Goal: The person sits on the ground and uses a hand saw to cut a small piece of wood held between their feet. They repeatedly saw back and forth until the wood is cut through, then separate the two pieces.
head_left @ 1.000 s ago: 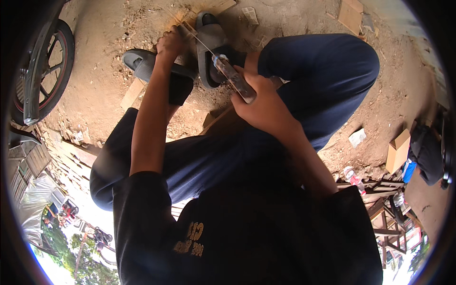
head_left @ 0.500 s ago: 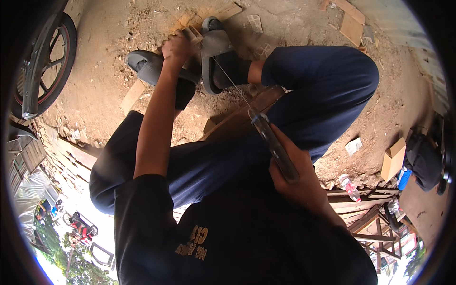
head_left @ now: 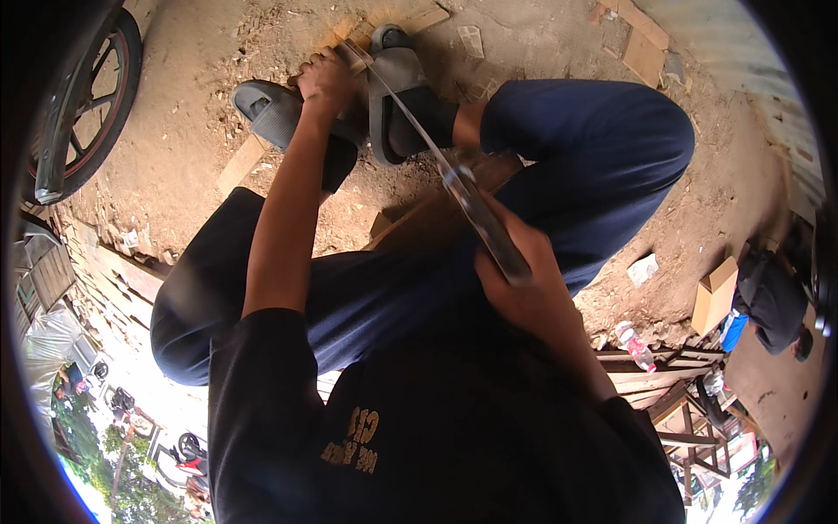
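Observation:
My left hand (head_left: 325, 77) is closed on a small wooden piece (head_left: 353, 54) between my two grey sandals, the left one (head_left: 271, 115) tilted and the right one (head_left: 393, 70) beside the wood. My right hand (head_left: 524, 271) grips the dark handle of a saw (head_left: 415, 127); its long thin blade runs up to the wood by my left fingers, where light sawdust shows. Under my bent legs lies a brown plank (head_left: 410, 227).
At left stands a motorbike wheel (head_left: 109, 96). Wood offcuts (head_left: 644, 57) lie on the dirt ground. At right are a cardboard box (head_left: 713, 297), a plastic bottle (head_left: 635, 349), a person in dark clothes (head_left: 772, 301) and a wooden frame (head_left: 690, 441).
My right hand drew the saw back toward my body, then moved a little forward again. My left hand has stayed at the wood, shifting slightly.

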`<state>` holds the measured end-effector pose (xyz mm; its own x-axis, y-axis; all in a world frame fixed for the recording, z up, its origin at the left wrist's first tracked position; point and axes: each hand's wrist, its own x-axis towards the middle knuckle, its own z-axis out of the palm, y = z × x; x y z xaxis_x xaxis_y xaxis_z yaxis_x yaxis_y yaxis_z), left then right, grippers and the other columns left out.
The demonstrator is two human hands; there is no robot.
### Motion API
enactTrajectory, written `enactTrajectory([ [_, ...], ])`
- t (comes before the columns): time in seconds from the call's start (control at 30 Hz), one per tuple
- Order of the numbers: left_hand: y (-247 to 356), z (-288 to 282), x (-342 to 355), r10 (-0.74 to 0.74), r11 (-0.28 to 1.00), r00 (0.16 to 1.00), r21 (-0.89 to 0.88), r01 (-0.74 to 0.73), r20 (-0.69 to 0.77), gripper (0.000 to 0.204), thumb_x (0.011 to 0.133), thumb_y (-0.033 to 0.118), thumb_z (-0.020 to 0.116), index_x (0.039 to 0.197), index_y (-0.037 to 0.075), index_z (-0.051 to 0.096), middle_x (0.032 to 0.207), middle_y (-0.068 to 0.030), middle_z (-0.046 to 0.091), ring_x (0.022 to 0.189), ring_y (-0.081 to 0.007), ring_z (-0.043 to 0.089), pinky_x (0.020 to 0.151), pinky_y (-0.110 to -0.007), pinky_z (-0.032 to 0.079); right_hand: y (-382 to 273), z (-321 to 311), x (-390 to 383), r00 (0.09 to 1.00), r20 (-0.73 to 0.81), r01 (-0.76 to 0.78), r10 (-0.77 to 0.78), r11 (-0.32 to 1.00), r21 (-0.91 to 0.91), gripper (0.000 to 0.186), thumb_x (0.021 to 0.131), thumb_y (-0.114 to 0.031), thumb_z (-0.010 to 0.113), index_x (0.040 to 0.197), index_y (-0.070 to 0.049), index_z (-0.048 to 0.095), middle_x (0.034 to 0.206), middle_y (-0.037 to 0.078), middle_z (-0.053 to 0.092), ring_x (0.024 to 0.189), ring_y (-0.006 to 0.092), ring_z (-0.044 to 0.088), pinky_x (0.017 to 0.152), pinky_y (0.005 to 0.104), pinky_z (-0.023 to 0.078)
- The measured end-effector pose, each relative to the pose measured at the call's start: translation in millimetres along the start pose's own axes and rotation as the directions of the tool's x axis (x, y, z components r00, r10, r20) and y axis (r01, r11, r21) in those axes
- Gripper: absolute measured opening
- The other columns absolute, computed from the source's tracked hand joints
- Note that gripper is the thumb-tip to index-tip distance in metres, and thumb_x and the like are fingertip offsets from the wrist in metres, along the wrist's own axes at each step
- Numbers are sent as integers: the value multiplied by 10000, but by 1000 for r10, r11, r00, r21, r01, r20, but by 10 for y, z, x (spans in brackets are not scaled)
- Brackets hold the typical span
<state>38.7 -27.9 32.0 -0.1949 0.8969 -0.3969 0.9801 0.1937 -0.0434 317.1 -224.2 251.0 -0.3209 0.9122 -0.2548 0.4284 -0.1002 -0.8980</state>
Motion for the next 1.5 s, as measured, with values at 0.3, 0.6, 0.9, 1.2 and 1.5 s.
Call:
enactTrajectory([
  [0.3,-139,182,40,98,988,990,-111,-109,-104,585,795,256,609,1263,-28,400,1298,-266,489,1242,-435,464,1002,-493,435,3,-180,-292,995,-25,-95,96,995,39,538,796,-57,606,1318,16,493,984,243,643,823,407,643,772,436,510],
  [0.6,-100,136,59,89,990,993,-104,-97,-72,625,733,238,651,1249,-25,416,1283,-244,511,1214,-402,491,1015,-485,420,-114,-174,-394,958,33,-288,286,955,74,545,803,20,538,1345,36,485,827,172,629,742,179,622,723,309,484],
  [0.9,-74,109,41,80,996,997,-45,-81,-22,611,749,233,632,1253,-33,413,1278,-246,499,1243,-403,457,1011,-495,412,101,-71,-117,993,-8,-120,121,992,43,560,797,24,547,1350,40,460,880,201,666,785,256,681,725,322,506],
  [1.2,-178,236,76,119,985,988,-111,-130,-101,610,728,213,628,1245,-36,423,1276,-254,501,1225,-418,462,1019,-494,407,229,32,222,989,-3,-147,147,989,16,608,781,20,552,1374,22,414,921,247,652,861,396,655,761,431,523],
  [1.5,-88,168,80,81,990,993,-109,-90,-90,605,696,209,649,1213,-24,439,1261,-246,516,1224,-397,470,1014,-486,413,88,2,335,985,20,-171,171,985,-3,524,813,37,528,1335,58,480,964,229,673,931,273,687,822,338,501],
])
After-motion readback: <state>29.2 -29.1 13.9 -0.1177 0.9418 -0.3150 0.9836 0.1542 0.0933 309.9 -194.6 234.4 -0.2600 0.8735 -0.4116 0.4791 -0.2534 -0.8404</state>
